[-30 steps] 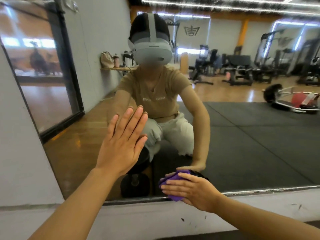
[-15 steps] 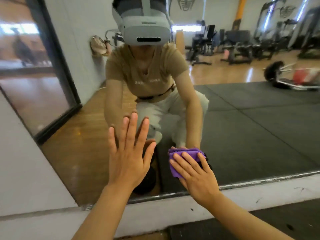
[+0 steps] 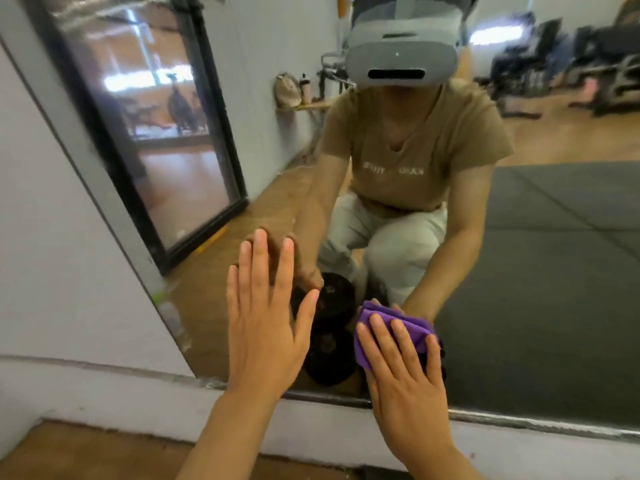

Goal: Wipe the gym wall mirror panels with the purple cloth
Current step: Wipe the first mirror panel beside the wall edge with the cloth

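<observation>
Since a second ago the right hand has carried the purple cloth up off the mirror's bottom edge, and its fingers, then curled over the bunched cloth, now lie straight across it. Over the same second the left hand has stayed flat on the glass.

That left hand is spread wide, fingers straight and apart, palm against the wall mirror panel near its lower left corner. Judging from the crouched reflection, it serves as a prop to steady the person's weight low against the wall.

The right hand presses the cloth to the glass with extended fingers, not pinching it; a flat press spreads the fabric and gives more wiping contact. The cloth lies under the fingertips and sticks out past them upward and to both sides, folded into a loose pad. It sits just above the mirror's metal bottom trim, just beside the left hand.

The wipe appears to be working the panel's lowest strip.
</observation>
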A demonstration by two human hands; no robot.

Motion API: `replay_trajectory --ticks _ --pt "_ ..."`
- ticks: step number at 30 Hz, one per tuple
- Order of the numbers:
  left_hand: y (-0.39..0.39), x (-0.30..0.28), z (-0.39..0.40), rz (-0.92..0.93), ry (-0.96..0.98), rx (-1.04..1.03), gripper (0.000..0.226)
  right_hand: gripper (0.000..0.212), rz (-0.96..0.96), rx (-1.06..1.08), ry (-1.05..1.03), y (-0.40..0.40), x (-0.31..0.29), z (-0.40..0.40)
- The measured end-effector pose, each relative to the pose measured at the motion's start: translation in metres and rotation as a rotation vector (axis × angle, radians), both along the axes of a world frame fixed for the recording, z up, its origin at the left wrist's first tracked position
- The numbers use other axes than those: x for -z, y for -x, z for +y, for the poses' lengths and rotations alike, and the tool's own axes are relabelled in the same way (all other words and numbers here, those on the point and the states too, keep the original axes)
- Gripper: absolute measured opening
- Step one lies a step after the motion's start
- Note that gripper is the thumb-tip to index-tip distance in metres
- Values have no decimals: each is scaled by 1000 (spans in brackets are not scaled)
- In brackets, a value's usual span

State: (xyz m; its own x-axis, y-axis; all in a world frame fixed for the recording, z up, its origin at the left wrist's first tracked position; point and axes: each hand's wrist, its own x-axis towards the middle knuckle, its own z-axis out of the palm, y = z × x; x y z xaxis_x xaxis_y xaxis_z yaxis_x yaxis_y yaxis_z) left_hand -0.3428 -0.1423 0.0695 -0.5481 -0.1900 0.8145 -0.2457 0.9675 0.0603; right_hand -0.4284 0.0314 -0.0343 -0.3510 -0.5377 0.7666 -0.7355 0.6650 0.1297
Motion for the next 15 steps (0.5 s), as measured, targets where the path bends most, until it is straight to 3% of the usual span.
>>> replay_trajectory --ticks 6,15 --pt "-17 -5 -37 -124 207 22 76 72 61 -15 -40 2 -8 12" --pt "-5 4 -51 -34 229 145 77 55 58 140 59 -4 5 -17"
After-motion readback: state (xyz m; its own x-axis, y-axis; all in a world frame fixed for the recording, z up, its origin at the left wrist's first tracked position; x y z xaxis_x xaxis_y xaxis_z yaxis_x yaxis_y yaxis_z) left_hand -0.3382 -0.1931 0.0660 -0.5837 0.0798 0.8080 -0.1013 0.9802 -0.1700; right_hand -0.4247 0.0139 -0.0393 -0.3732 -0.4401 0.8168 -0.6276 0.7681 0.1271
